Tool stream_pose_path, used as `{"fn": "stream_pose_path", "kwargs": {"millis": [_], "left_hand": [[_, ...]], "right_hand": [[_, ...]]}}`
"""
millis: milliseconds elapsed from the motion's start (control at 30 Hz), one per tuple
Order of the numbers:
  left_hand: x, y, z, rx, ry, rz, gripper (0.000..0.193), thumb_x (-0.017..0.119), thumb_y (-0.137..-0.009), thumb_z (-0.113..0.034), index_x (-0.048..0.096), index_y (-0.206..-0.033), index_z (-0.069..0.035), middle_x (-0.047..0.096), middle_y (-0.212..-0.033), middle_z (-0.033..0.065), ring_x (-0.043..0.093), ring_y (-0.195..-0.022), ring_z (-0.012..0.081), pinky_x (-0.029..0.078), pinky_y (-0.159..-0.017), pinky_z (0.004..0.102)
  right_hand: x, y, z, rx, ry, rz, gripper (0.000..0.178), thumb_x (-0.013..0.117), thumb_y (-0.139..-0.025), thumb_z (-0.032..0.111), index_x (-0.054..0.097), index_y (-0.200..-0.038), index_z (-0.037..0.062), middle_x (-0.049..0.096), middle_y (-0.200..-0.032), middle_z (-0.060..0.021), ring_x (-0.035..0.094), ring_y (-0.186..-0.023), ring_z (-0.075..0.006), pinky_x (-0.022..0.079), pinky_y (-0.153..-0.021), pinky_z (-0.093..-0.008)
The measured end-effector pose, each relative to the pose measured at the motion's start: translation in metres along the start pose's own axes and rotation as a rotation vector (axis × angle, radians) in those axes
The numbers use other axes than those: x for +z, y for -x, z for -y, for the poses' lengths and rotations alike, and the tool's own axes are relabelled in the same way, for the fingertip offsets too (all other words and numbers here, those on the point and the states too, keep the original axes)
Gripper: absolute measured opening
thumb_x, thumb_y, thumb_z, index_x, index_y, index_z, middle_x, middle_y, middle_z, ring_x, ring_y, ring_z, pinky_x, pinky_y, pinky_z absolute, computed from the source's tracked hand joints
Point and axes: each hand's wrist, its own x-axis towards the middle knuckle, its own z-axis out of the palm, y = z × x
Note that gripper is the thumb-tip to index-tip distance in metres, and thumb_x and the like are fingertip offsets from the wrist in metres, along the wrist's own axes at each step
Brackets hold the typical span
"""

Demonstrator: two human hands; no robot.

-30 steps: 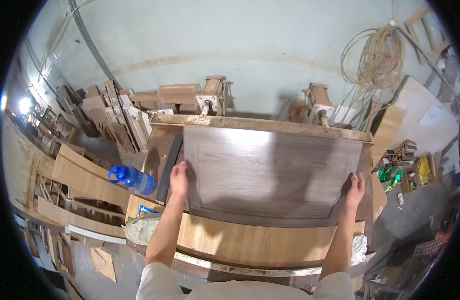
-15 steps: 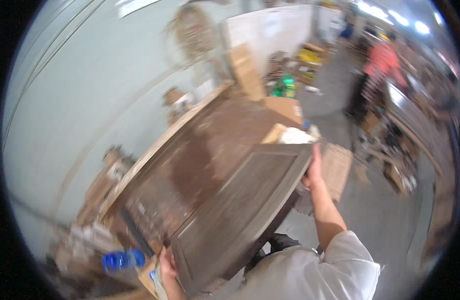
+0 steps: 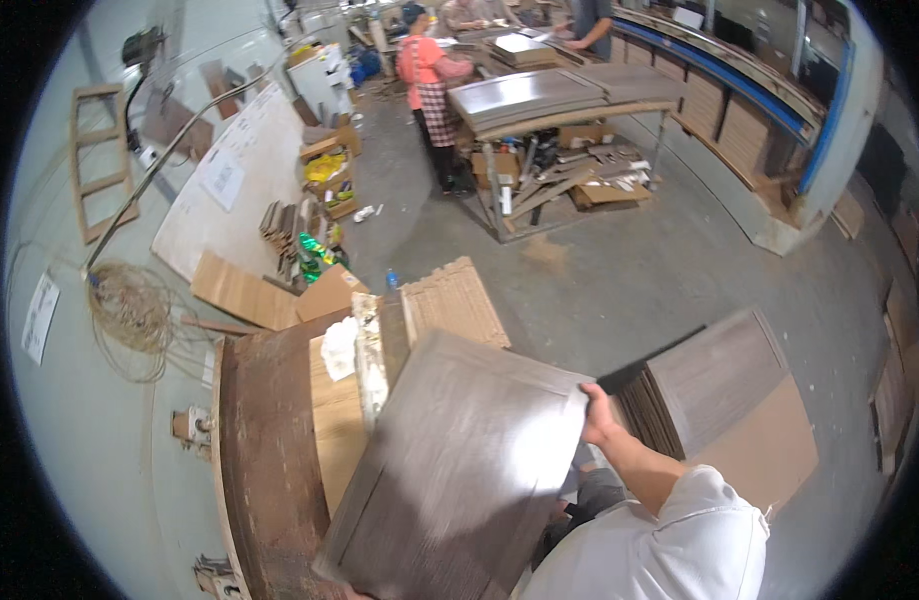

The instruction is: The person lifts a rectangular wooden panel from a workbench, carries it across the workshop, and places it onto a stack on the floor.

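Right hand [image 3: 602,418]: grip closed on the dark panel [image 3: 460,470] at its far corner.
Left hand: out of view.
Risk: panel, tilted over the counter [image 3: 270,440], may slip or strike the panel stack [image 3: 715,385].

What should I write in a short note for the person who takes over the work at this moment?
Right hand: grip on the right edge of the dark wooden door panel.
Left hand: hidden under the panel's lower edge, cannot tell.
Panel: lifted and tilted, off the workbench, beside the stack of similar panels on the floor.
Done: panel is off the bench.
Left: it is not yet set down anywhere.
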Motion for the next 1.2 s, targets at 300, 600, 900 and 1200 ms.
{"fn": "stream_pose_path", "kwargs": {"millis": [300,600,900,1200], "left_hand": [[0.233,0.001,0.072,0.158,-0.624,0.187,0.05,0.047,-0.094,-0.033,0.056,-0.119,0.01,0.059,-0.121,0.0168,0.054,-0.108,0.0267,0.04,-0.097,0.0363],[0.437,0.108,0.217,0.097,-0.76,0.553,0.046,0.053,-0.09,-0.029,0.059,-0.115,0.009,0.062,-0.115,0.0137,0.055,-0.103,0.0234,0.041,-0.093,0.0365],[0.532,0.197,0.331,-0.089,-0.717,0.48,0.049,0.047,-0.091,-0.029,0.055,-0.119,0.01,0.058,-0.123,0.0152,0.055,-0.107,0.0273,0.042,-0.095,0.0391],[0.601,0.303,0.411,-0.028,-0.774,0.695,0.035,0.049,-0.094,-0.029,0.053,-0.104,0.004,0.059,-0.092,0.0125,0.057,-0.084,0.0241,0.05,-0.077,0.0411]], "right_hand": [[-0.257,0.123,0.09,-0.409,-0.371,-0.328,0.06,0.05,-0.089,0.042,0.046,-0.135,0.0039,0.05,-0.138,-0.0161,0.047,-0.126,-0.035,0.033,-0.109,-0.0516],[-0.452,0.18,0.143,-0.479,-0.472,-0.705,0.066,0.049,-0.092,0.043,0.038,-0.143,0.0021,0.045,-0.144,-0.0166,0.043,-0.133,-0.0323,0.034,-0.11,-0.0484],[-0.51,0.141,0.232,-0.481,-0.544,-0.597,0.064,0.053,-0.093,0.036,0.036,-0.144,-0.0005,0.039,-0.148,-0.017,0.039,-0.135,-0.0321,0.034,-0.111,-0.0457],[-0.478,0.121,0.249,-0.506,-0.404,-0.764,0.067,0.055,-0.094,0.033,0.031,-0.145,-0.0033,0.04,-0.146,-0.022,0.04,-0.134,-0.0348,0.035,-0.11,-0.0478]]}}
